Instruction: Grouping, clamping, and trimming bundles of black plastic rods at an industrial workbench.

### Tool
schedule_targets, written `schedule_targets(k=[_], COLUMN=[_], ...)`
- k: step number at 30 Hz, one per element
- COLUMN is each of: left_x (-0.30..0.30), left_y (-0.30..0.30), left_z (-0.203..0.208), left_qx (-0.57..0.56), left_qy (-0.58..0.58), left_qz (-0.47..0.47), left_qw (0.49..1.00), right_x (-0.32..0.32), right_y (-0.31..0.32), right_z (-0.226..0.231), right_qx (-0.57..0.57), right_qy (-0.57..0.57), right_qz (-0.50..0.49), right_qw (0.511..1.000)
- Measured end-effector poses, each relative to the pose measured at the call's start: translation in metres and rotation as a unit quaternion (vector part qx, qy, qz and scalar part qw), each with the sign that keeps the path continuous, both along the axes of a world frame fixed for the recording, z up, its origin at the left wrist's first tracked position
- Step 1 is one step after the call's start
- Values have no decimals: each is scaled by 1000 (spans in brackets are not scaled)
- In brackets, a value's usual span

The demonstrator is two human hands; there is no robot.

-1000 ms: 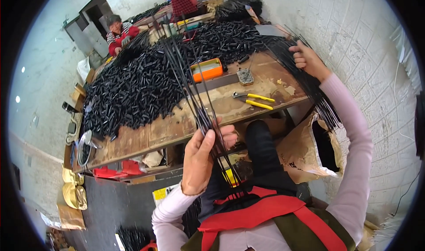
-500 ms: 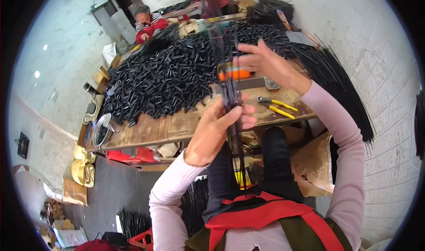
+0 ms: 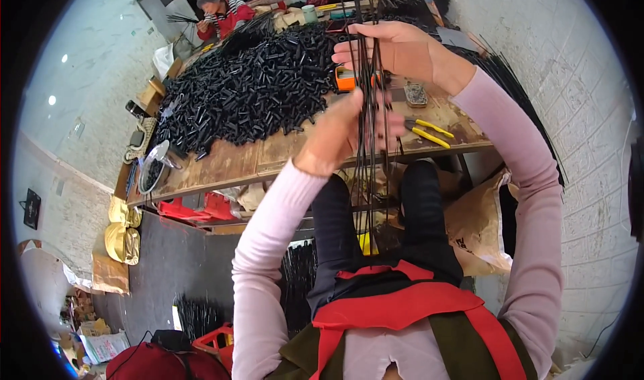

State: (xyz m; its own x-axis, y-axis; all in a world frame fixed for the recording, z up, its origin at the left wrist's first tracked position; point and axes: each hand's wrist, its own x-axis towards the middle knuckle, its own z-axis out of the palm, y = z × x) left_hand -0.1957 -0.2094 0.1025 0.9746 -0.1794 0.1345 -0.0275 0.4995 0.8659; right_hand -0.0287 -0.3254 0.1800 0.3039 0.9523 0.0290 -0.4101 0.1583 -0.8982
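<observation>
A loose bundle of thin black rods stands nearly upright before me, its lower ends hanging between my knees. My left hand is round the lower part of the bundle, thumb on the near side and blurred fingers showing beyond it on the right. Higher up, my right hand has its fingers behind the rods and its thumb near the top, taking hold of them. The rods fan apart a little between the two hands. Just right of my left fingers, pliers with yellow handles lie on the wooden table.
A big heap of short black tubes covers the table's left and middle. An orange object and a small clear box lie behind the pliers. A metal bowl sits at the left edge. Across the table a person holds black rods.
My right hand has come in from beside the bundle to the rods. Both hands have moved up and away, and the rods have spread. The person opposite has raised some rods.
</observation>
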Motion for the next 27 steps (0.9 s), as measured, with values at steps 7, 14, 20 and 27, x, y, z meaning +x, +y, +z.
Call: schedule_targets(k=[7,14,20,27], left_x=[-11,-13,-25,-32], left_y=[-12,-15,-16,-25], left_z=[6,-7,-20,-18], left_qx=[-16,12,-54,-55], left_qy=[28,65,100,73], left_qz=[30,44,-7,-1], left_qw=[999,997,994,996], right_x=[-28,-38,-49,-45], right_y=[-16,-21,-24,-32], right_z=[-15,-26,-29,-36], right_qx=[10,3,0,10], right_qy=[-36,-44,-56,-91], right_qz=[-48,-54,-62,-39], right_qw=[998,998,997,995])
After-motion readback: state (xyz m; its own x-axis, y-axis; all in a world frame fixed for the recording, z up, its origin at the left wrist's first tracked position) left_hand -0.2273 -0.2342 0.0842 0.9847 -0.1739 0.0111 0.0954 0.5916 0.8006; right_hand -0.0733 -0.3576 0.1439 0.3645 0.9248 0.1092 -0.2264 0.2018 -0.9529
